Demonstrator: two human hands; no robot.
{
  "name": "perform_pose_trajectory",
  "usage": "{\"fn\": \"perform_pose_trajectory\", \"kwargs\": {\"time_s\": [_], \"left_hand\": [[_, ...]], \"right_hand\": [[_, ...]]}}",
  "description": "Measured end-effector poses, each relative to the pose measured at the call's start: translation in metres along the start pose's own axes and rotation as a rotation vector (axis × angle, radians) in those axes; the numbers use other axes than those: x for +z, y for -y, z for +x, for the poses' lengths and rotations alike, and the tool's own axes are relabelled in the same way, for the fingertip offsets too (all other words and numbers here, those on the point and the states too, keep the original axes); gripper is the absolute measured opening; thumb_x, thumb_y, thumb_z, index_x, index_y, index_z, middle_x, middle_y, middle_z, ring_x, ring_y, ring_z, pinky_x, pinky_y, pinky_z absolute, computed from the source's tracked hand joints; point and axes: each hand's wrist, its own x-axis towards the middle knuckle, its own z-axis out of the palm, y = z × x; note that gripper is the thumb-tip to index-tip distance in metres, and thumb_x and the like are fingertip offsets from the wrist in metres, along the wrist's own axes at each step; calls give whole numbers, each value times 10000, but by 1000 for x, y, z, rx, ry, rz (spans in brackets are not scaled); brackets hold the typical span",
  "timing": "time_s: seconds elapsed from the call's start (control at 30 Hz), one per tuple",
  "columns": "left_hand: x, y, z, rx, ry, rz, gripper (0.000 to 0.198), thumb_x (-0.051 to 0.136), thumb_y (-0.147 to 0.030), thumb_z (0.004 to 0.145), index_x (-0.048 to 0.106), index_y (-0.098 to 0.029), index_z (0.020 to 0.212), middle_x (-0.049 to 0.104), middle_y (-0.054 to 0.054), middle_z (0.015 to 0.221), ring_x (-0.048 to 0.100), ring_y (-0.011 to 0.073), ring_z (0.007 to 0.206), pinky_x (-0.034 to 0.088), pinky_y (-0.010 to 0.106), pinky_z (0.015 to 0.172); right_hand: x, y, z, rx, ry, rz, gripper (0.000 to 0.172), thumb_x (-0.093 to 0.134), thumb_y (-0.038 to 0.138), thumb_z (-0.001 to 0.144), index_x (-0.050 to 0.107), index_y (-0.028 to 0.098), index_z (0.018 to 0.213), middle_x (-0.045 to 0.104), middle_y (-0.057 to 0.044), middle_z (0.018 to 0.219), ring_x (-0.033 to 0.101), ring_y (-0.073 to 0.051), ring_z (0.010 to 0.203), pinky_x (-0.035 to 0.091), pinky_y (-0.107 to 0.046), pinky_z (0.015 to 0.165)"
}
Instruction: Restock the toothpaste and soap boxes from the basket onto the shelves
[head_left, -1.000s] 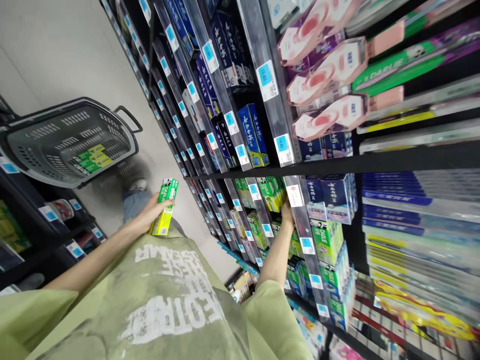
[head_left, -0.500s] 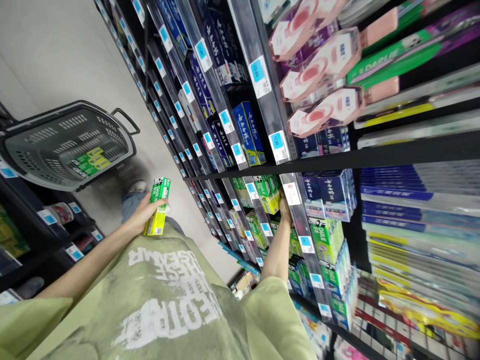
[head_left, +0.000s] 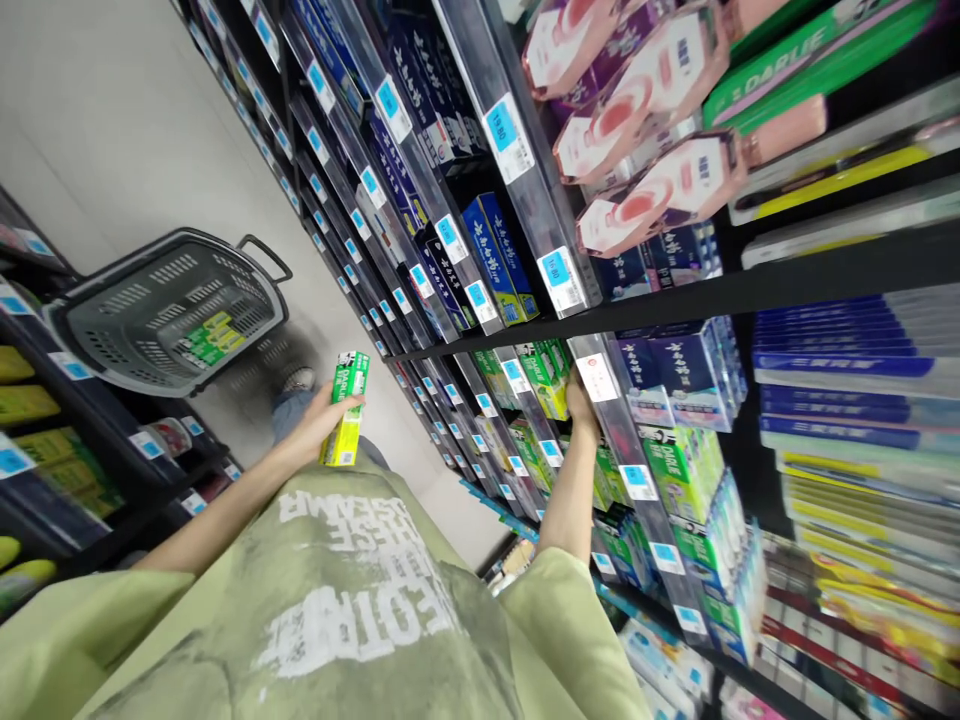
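Note:
My left hand [head_left: 321, 420] is closed around a green and yellow toothpaste box [head_left: 347, 405], held upright in front of my shirt. On the right, my right hand [head_left: 580, 405] reaches into the shelf, at the side of a stack of green and yellow toothpaste boxes [head_left: 546, 378]. Its fingers are mostly hidden behind the boxes and the shelf edge, so I cannot make out whether it grips one. More green toothpaste boxes [head_left: 679, 470] stand on the shelf to the right.
A grey shopping basket [head_left: 127, 350] on the left holds several green and yellow boxes [head_left: 210, 340]. Shelf rails with price tags [head_left: 556, 268] run across the middle. Pink-handled packs [head_left: 660, 195] hang at upper right. Another shelf [head_left: 142, 505] stands at lower left.
The view has shifted slightly, so the basket and my left hand with the toothpaste box appear further right. My right hand stays in the shelf beside the boxes.

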Motion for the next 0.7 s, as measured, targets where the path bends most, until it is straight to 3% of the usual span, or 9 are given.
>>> {"fn": "perform_pose_trajectory", "kwargs": {"time_s": [0.13, 0.23, 0.27, 0.3, 0.37, 0.43, 0.5, 0.57, 0.7], "left_hand": [[8, -8, -16, 33, 80, -150, 472, 791, -429, 690, 581, -267, 1081, 686, -23, 886, 652, 188, 783, 519, 327, 701], [19, -18, -32, 46, 148, -248, 425, 803, -393, 681, 599, -261, 1029, 686, -22, 873, 651, 191, 766, 531, 370, 749], [23, -21, -36, 51, 169, -288, 406, 817, -361, 667, 610, -249, 998, 694, -14, 879, 662, 198, 790, 534, 385, 782], [28, -24, -40, 55, 193, -332, 391, 828, -329, 653, 622, -236, 972, 707, -1, 897, 677, 213, 842, 533, 403, 827], [36, -29, -46, 56, 244, -413, 362, 836, -293, 643, 648, -213, 941, 732, 30, 956, 687, 257, 995, 515, 438, 936], [44, -31, -51, 38, 288, -455, 321, 827, -302, 669, 675, -207, 936, 746, 47, 1026, 657, 284, 1144, 475, 448, 1034], [51, -32, -55, 0, 326, -457, 275, 814, -327, 711, 701, -215, 935, 750, 44, 1085, 612, 282, 1246, 442, 426, 1094], [58, -32, -61, -31, 378, -427, 249, 789, -346, 755, 725, -224, 963, 744, 36, 1156, 570, 268, 1312, 421, 395, 1128], [71, -33, -75, -10, 538, -286, 340, 721, -312, 833, 720, -242, 1166, 699, 16, 1302, 526, 245, 1370, 390, 376, 1175]], "right_hand": [[8, -13, -51, -21, -54, -6, 613, 494, 553, 960, 620, 44, 1277, 531, -284, 1422, 418, -396, 1412, 252, -588, 1192], [29, -1, -134, -126, -260, 146, 522, 479, 514, 976, 626, 105, 1265, 553, -234, 1396, 463, -341, 1377, 303, -551, 1185], [38, 8, -166, -147, -264, 260, 464, 506, 492, 973, 638, 135, 1239, 597, -204, 1331, 525, -314, 1314, 359, -527, 1160], [48, 18, -198, -138, -163, 412, 432, 534, 478, 965, 635, 166, 1246, 613, -172, 1307, 576, -290, 1250, 425, -504, 1116], [66, 39, -252, -60, 205, 704, 512, 650, 492, 889, 596, 220, 1320, 589, -138, 1379, 624, -278, 1193, 536, -467, 1000], [79, 55, -283, 83, 466, 882, 636, 780, 447, 785, 569, 253, 1353, 596, -115, 1390, 664, -265, 1125, 601, -404, 860], [84, 61, -289, 245, 488, 986, 666, 837, 378, 733, 567, 259, 1330, 680, -84, 1228, 709, -211, 913, 596, -306, 656], [81, 55, -278, 363, 394, 1086, 602, 832, 374, 740, 580, 250, 1272, 717, -29, 996, 664, -148, 656, 496, -236, 471], [59, 32, -249, 429, 291, 1200, 532, 834, 447, 729, 641, 220, 1170, 685, 17, 775, 584, -127, 519, 423, -230, 388]]}}
